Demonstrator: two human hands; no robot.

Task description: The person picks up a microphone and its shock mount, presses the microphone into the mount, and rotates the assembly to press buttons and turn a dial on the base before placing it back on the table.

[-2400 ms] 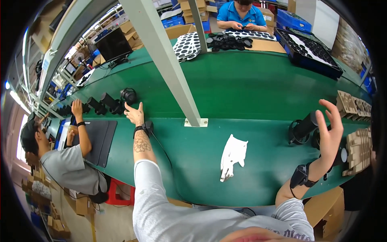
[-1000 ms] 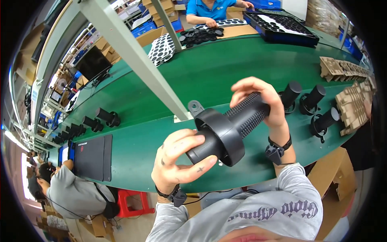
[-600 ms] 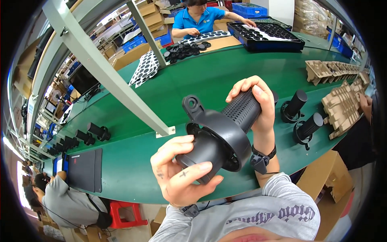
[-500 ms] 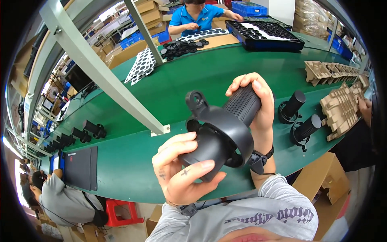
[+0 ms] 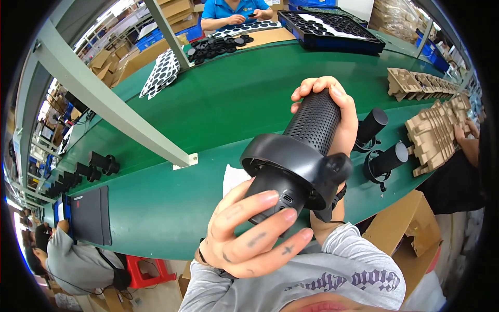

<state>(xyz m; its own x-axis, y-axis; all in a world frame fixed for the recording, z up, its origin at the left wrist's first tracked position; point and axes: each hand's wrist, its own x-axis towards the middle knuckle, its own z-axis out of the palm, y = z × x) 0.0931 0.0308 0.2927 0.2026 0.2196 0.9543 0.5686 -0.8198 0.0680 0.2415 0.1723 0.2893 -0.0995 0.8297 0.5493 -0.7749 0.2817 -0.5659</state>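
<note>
A black microphone (image 5: 312, 122) with a perforated grille is held up tilted over the green bench, its grille end pointing away from me. A wide black ring mount (image 5: 267, 151) circles its middle, with a rounded knob on the right side. My left hand (image 5: 254, 234) wraps the smooth lower body, fingers beside a small port. My right hand (image 5: 343, 106) is curled round the far grille end. Just right of it, two similar black microphones in ring mounts, a farther one (image 5: 373, 125) and a nearer one (image 5: 389, 158), stand on the bench. Behind my left hand lies something white (image 5: 235, 178).
A grey-white post (image 5: 114, 104) slants down to the green bench (image 5: 150, 203). Brown moulded pulp trays (image 5: 434, 135) are at right, beside another person's hand. Across the bench, a person in blue (image 5: 236, 13) works near black round parts (image 5: 213, 49) and a black tray (image 5: 332, 44). More microphones stand left.
The microphone has been turned about its length, so the mount's knob moved from upper left to right and the port now shows. My left hand has shifted its grip. The view has shifted slightly.
</note>
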